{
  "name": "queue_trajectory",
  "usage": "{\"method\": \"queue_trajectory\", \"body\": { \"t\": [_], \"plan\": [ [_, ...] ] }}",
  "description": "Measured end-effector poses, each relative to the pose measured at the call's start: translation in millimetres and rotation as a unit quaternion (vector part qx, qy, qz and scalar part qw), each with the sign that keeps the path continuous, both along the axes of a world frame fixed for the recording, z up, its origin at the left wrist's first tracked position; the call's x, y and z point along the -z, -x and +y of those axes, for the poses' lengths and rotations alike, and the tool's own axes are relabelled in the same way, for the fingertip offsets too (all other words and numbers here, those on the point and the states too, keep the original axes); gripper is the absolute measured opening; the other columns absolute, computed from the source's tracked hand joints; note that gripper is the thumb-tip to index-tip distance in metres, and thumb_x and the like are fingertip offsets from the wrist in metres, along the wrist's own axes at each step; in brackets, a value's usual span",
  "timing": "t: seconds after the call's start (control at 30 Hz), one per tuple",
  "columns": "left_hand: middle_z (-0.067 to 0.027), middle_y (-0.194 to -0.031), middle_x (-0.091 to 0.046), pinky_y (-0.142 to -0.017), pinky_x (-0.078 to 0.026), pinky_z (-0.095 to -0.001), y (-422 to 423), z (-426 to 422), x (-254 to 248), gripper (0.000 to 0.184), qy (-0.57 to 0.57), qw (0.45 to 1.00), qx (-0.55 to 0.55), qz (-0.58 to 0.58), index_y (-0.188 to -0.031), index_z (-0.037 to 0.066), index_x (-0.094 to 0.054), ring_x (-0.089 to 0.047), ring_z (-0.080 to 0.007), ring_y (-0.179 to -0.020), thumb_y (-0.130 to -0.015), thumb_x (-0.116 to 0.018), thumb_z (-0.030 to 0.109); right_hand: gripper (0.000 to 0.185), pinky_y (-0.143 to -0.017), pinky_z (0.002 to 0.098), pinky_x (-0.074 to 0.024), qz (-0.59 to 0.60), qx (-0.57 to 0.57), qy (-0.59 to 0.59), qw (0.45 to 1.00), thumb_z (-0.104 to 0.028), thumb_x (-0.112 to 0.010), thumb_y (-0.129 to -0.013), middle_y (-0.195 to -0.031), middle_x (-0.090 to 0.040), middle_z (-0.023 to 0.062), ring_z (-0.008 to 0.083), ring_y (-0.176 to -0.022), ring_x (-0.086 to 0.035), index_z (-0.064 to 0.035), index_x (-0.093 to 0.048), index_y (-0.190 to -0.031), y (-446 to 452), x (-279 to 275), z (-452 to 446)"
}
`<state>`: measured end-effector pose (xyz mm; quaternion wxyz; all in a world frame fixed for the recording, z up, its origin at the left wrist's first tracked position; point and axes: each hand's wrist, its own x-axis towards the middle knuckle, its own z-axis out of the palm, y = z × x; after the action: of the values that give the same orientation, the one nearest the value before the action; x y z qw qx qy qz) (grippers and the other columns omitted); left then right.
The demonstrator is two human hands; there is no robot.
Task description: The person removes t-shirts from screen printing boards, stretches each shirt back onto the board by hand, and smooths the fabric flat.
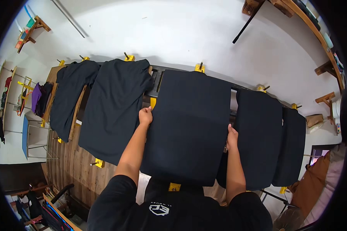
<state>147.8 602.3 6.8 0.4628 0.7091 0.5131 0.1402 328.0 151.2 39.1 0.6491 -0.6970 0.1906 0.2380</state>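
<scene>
A black T-shirt point(189, 127) lies stretched smooth over the middle board in front of me. My left hand point(145, 115) is closed at the shirt's left edge, fingers curled around the fabric. On the opposite edge, my right hand point(232, 136) grips the side with its thumb up; its other fingers are partly hidden. To the left, a second black T-shirt point(113, 107) covers its board with wrinkles, and a third black T-shirt point(71, 96) hangs looser beyond it. On the right are a smooth black garment point(259, 136) and another black garment point(294, 146), each over a board.
Yellow clamps point(199, 67) with bolts line the dark rail point(219, 81) along the white wall. Another yellow clamp point(99, 163) projects at the lower left. Wooden shelf brackets point(325, 99) stick out at right. Brown fabric point(310, 181) hangs at lower right.
</scene>
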Motion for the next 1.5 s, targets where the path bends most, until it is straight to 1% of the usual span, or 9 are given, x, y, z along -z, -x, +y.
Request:
{"method": "queue_trajectory", "body": {
  "t": [0.33, 0.4, 0.53, 0.73, 0.8, 0.97, 1.17, 1.3, 1.5],
  "plan": [
    [-0.0090, -0.072, -0.069, -0.075, -0.052, -0.0334, 1.7, 9.7, -2.9, 0.063, 0.045, 0.997, 0.059, 0.027, -0.094, -0.007, -0.075, -0.065, -0.0152, -0.073, -0.108, -0.056, 0.051, 0.043, -0.079, 0.0306, -0.0506, -0.041, -0.102, 0.106, 0.988, -0.041, -0.055, -0.111, -0.091, -0.069, 0.0027, 0.0126, -0.083, -0.062, -0.0009, -0.071, -0.105, -36.3, 4.0, 6.8],
    [-0.0099, -0.081, -0.072, -0.078, -0.053, -0.0333, -12.0, 11.6, -1.2, 0.060, 0.098, 0.993, 0.051, 0.034, -0.098, -0.007, -0.075, -0.067, -0.0168, -0.078, -0.109, -0.055, 0.048, 0.043, -0.073, 0.0295, -0.0493, -0.063, -0.081, 0.111, 0.989, -0.041, -0.056, -0.111, -0.087, -0.068, 0.0015, 0.0103, -0.077, -0.060, -0.0009, -0.070, -0.104, -50.6, 9.7, 16.5],
    [-0.0179, -0.107, -0.075, -0.089, -0.052, -0.0341, -54.8, 15.6, -26.1, 0.057, 0.182, 0.982, -0.018, -0.043, -0.110, -0.008, -0.070, -0.069, -0.0215, -0.096, -0.110, -0.052, 0.045, 0.037, -0.091, 0.0334, -0.0508, -0.337, -0.074, 0.178, 0.922, -0.036, -0.067, -0.105, -0.107, -0.067, 0.0077, 0.0191, -0.099, -0.063, -0.0015, -0.067, -0.118, -83.4, -30.4, 60.7],
    [-0.0229, -0.160, -0.043, -0.118, -0.034, -0.0540, -165.9, -22.6, -107.8, 0.065, -0.340, 0.905, 0.255, 0.000, -0.153, 0.013, -0.052, -0.038, -0.0419, -0.150, -0.104, -0.054, 0.055, 0.061, -0.111, 0.0483, -0.0447, -0.497, -0.203, 0.485, 0.690, -0.047, -0.062, -0.103, -0.149, -0.052, 0.0197, 0.0433, -0.135, -0.052, -0.0060, -0.053, -0.147, -152.8, -45.4, 136.1],
    [-0.0197, -0.168, -0.033, -0.123, -0.026, -0.0581, -181.8, 2.2, -84.3, 0.071, -0.428, 0.828, 0.358, 0.060, -0.160, 0.018, -0.044, -0.028, -0.0415, -0.156, -0.103, -0.052, 0.060, 0.076, -0.111, 0.0521, -0.0460, -0.401, -0.235, 0.445, 0.765, -0.056, -0.058, -0.102, -0.159, -0.041, 0.0206, 0.0433, -0.140, -0.048, -0.0080, -0.042, -0.158, -159.3, -43.9, 144.9],
    [-0.0168, -0.173, -0.024, -0.127, -0.017, -0.0569, -186.5, 19.6, -72.3, 0.076, -0.348, 0.847, 0.400, 0.039, -0.164, 0.020, -0.037, -0.021, -0.0400, -0.159, -0.102, -0.051, 0.062, 0.076, -0.116, 0.0507, -0.0409, -0.335, -0.261, 0.431, 0.796, -0.056, -0.060, -0.101, -0.159, -0.041, 0.0220, 0.0436, -0.143, -0.045, -0.0083, -0.043, -0.157, -165.8, -56.7, 147.9],
    [-0.0222, -0.171, -0.027, -0.125, -0.015, -0.0638, -184.0, -33.2, -76.3, 0.072, -0.463, 0.828, 0.313, 0.038, -0.162, 0.013, -0.040, -0.020, -0.0455, -0.158, -0.103, -0.055, 0.052, 0.074, -0.122, 0.0616, -0.0251, -0.472, -0.167, 0.552, 0.666, -0.057, -0.054, -0.102, -0.163, -0.039, 0.0234, 0.0453, -0.153, -0.032, -0.0068, -0.047, -0.156, -141.6, -31.9, 159.1],
    [-0.0207, -0.172, -0.025, -0.126, -0.020, -0.0601, -154.1, -99.6, -79.7, 0.069, -0.400, 0.791, 0.463, 0.004, -0.162, 0.020, -0.042, -0.027, -0.0425, -0.157, -0.102, -0.056, 0.052, 0.079, -0.126, 0.0600, -0.0166, -0.491, -0.339, 0.399, 0.696, -0.061, -0.049, -0.102, -0.171, -0.028, 0.0222, 0.0411, -0.158, -0.024, -0.0100, -0.040, -0.162, -75.7, -47.7, 184.3],
    [-0.0171, -0.174, -0.022, -0.126, -0.016, -0.0613, -90.3, -17.3, -92.7, 0.072, -0.390, 0.800, 0.444, 0.100, -0.165, 0.027, -0.037, -0.021, -0.0407, -0.160, -0.102, -0.053, 0.059, 0.077, -0.127, 0.0578, -0.0167, -0.404, -0.275, 0.507, 0.710, -0.060, -0.041, -0.107, -0.171, -0.025, 0.0235, 0.0417, -0.160, -0.020, -0.0136, -0.029, -0.167, -97.2, -42.2, 104.6]
  ]
}}
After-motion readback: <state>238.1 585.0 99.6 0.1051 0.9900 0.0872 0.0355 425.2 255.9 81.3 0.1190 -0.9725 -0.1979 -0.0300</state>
